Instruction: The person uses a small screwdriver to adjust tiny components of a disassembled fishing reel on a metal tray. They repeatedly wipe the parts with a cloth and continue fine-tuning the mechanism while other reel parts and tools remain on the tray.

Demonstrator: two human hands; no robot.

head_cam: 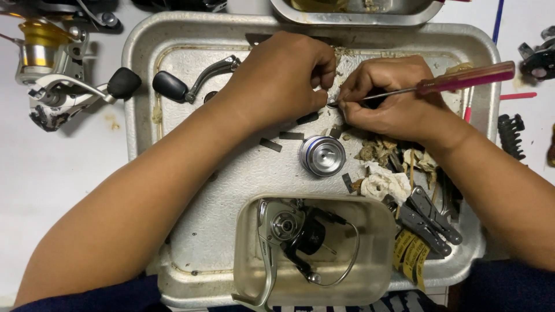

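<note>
My left hand (283, 75) pinches a small metal ring-shaped part (333, 104) over a large metal tray (139, 52). My right hand (393, 98) grips a screwdriver with a red translucent handle (465, 78), its tip touching that small part. Just below the hands a round silver spool (322, 155) lies on the tray. Near the front, a fishing reel body with a wire bail (292, 231) rests in a small rectangular metal pan (376, 271).
A black-knobbed reel handle (193, 84) lies on the tray's left. Grey pliers (428, 222), dirty rags (384, 182) and yellow strips (411, 254) sit at the right. Another reel (55, 75) stands on the white table at left. A second pan (352, 14) is beyond.
</note>
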